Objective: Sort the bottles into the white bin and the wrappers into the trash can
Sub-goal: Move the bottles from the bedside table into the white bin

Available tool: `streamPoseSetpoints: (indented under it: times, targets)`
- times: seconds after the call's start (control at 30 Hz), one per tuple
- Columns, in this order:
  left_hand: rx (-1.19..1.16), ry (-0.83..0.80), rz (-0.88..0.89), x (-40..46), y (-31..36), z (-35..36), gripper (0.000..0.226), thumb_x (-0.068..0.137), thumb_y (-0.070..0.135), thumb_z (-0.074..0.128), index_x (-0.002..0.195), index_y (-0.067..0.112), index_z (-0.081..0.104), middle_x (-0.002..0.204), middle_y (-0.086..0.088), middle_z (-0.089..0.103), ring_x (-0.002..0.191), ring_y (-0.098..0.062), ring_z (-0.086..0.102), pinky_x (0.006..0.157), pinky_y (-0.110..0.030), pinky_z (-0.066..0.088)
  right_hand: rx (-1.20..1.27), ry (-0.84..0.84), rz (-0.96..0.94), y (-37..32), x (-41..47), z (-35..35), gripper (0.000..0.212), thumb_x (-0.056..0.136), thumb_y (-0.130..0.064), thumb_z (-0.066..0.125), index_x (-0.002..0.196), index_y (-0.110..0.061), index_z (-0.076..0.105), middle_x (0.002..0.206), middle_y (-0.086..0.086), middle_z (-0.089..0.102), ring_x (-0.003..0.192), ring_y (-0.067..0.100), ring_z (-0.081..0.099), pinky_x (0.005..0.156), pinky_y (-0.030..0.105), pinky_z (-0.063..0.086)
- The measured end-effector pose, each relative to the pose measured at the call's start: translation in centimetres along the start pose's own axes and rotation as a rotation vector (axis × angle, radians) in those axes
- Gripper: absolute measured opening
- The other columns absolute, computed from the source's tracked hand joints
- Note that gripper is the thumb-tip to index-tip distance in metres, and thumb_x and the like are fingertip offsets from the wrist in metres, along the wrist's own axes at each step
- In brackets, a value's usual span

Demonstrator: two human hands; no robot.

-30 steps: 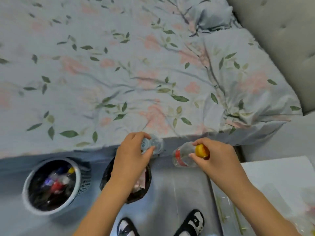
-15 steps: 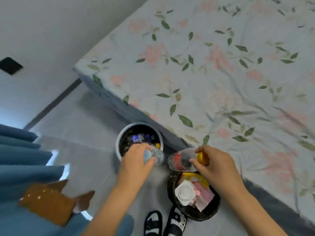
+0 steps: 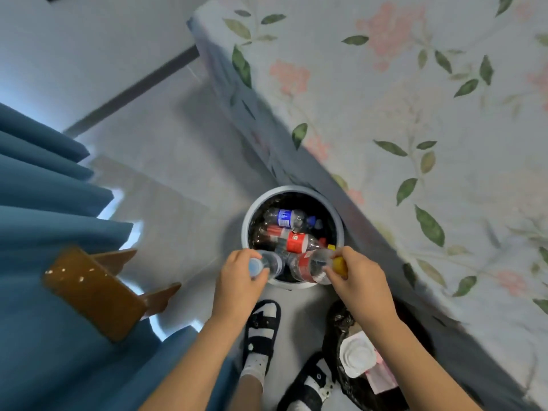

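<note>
My left hand (image 3: 237, 280) grips a small clear bottle with a pale blue cap (image 3: 267, 264) by its neck, over the near rim of the white bin (image 3: 249, 215). My right hand (image 3: 358, 280) pinches the yellow cap of a clear bottle with a red label (image 3: 310, 266), which lies across the bin's near edge. Inside the black-lined bin lie several bottles, one with a blue label (image 3: 284, 218) and one with a red label (image 3: 296, 242). The black trash can (image 3: 335, 324) at lower right holds a white lid and pink wrappers (image 3: 379, 376).
A bed with a floral sheet (image 3: 415, 129) fills the right side, close against the bin. Blue curtains (image 3: 44, 203) hang at left, with a brown wooden piece (image 3: 98, 295) beside them. My feet in black sandals (image 3: 262, 324) stand on the grey floor between bin and trash can.
The view has swung from the bed to the floor. Both hands have carried their bottles from above the trash can to the near rim of the white bin.
</note>
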State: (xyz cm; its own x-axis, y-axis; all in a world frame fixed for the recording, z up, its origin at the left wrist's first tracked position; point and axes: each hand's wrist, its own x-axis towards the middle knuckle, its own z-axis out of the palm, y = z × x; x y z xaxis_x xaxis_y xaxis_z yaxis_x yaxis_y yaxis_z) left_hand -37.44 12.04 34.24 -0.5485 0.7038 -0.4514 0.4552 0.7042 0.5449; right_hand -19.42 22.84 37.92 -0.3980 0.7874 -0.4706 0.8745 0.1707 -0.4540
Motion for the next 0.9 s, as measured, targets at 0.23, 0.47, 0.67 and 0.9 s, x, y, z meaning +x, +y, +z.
streamPoseSetpoints:
  times: [0.23, 0.47, 0.67, 0.9]
  targets:
    - [0.155, -0.172, -0.006, 6.0, -1.7, 3.8, 0.023, 0.081, 0.014, 0.069, 0.102, 0.015, 0.060, 0.109, -0.004, 0.059, 0.094, -0.028, 0.061, 0.077, -0.034, 0.049, -0.027, -0.017, 0.006, 0.7, 3.3, 4.4, 0.021, 0.088, -0.032, 0.061, 0.101, -0.017, 0.053, 0.091, 0.001, 0.063, 0.083, 0.023, 0.059, 0.066, 0.035, 0.047]
    - [0.275, -0.205, -0.028, 8.2, -4.3, 6.4, 0.028, 0.083, 0.014, 0.066, 0.107, 0.014, 0.050, 0.110, -0.007, 0.057, 0.093, -0.030, 0.061, 0.078, -0.036, 0.049, 0.032, -0.029, -0.053, 1.2, 4.3, 6.6, 0.022, 0.090, -0.037, 0.058, 0.098, -0.021, 0.045, 0.081, -0.003, 0.060, 0.071, 0.015, 0.057, 0.062, 0.032, 0.049]
    - [0.300, -0.244, -0.044, 10.2, -4.6, 7.9, 0.030, 0.083, 0.013, 0.066, 0.109, 0.014, 0.050, 0.111, -0.008, 0.056, 0.095, -0.029, 0.061, 0.082, -0.035, 0.049, 0.125, -0.046, 0.013, 3.5, 2.5, 9.0, 0.024, 0.092, -0.032, 0.054, 0.112, -0.022, 0.044, 0.111, -0.003, 0.062, 0.094, 0.012, 0.061, 0.076, 0.025, 0.050]
    - [0.331, -0.275, -0.020, 11.3, -5.4, 8.7, 0.032, 0.084, 0.018, 0.068, 0.110, 0.015, 0.051, 0.113, -0.008, 0.055, 0.098, -0.030, 0.061, 0.082, -0.036, 0.051, 0.157, 0.001, -0.012, 2.8, 6.3, 10.1, 0.015, 0.093, -0.029, 0.054, 0.098, -0.021, 0.043, 0.087, -0.004, 0.058, 0.076, 0.013, 0.057, 0.063, 0.026, 0.045]
